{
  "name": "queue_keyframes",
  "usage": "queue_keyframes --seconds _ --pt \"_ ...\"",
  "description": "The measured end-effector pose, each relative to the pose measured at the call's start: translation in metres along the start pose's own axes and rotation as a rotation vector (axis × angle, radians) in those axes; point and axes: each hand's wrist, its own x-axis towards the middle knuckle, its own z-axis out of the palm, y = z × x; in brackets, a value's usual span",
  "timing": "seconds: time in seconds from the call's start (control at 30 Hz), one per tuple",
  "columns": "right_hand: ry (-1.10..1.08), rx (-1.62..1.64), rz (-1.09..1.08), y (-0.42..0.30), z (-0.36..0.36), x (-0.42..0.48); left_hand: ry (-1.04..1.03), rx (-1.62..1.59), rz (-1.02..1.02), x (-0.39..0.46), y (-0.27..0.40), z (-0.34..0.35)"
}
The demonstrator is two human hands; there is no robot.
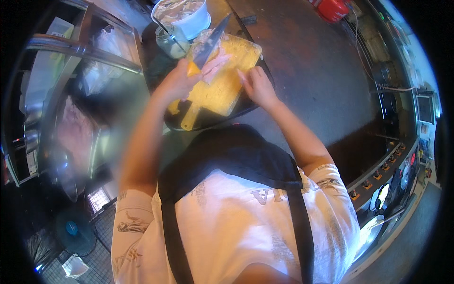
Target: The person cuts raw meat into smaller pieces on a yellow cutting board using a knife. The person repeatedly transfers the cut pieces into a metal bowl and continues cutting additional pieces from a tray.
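Note:
My left hand [181, 82] grips the yellow handle of a kitchen knife [212, 42], its broad blade slanting up and away over the board. Beneath the blade, strips of pale pink raw meat [217, 67] lie on a yellow cutting board [230, 94]. A heap of pale pieces [204, 37] sits toward the board's far left corner, partly behind the blade. By the board's right edge is my right hand [258, 83], fingers bent; a pinkish bit shows at its fingertips, but whether it is meat or a finger is unclear.
Beyond the board stands a white tub [191, 21] of pale pieces, with a glass jar [172, 41] holding a dark stick beside it. Metal-framed shelving [85, 49] rises on the left. A stove with several knobs [377, 174] lines the right; a red gas cylinder [331, 10] stands far back.

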Motion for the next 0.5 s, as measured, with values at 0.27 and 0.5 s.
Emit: queue_keyframes --seconds 0.27,0.5 --pt "-0.249 -0.11 -0.591 0.016 0.058 0.098 0.178 -0.119 -0.051 -0.073 -0.06 0.006" --pt "-0.578 -0.422 -0.39 0.017 0.083 0.097 0.347 -0.068 -0.146 -0.166 -0.123 0.02"
